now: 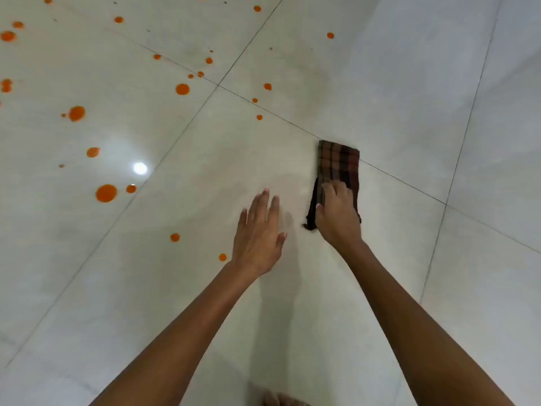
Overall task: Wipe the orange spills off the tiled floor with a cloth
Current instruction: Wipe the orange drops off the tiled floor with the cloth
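A dark brown plaid cloth [339, 165], folded into a strip, lies on the pale tiled floor [292, 303] right of centre. My right hand [336, 213] rests on its near end, fingers curled over the fabric and pressing it down. My left hand [259, 235] hovers flat beside it with fingers spread, holding nothing. Orange spills dot the floor to the left and far side: a large drop [106, 193], a second one [76, 113], a third [182, 89], and small drops near my left hand [222, 257].
Dark grout lines [218, 85] cross the glossy tiles. A bright lamp reflection [140, 168] shines at the left. The tiles to the right of the cloth show no orange drops. Part of a foot [281, 399] shows at the bottom edge.
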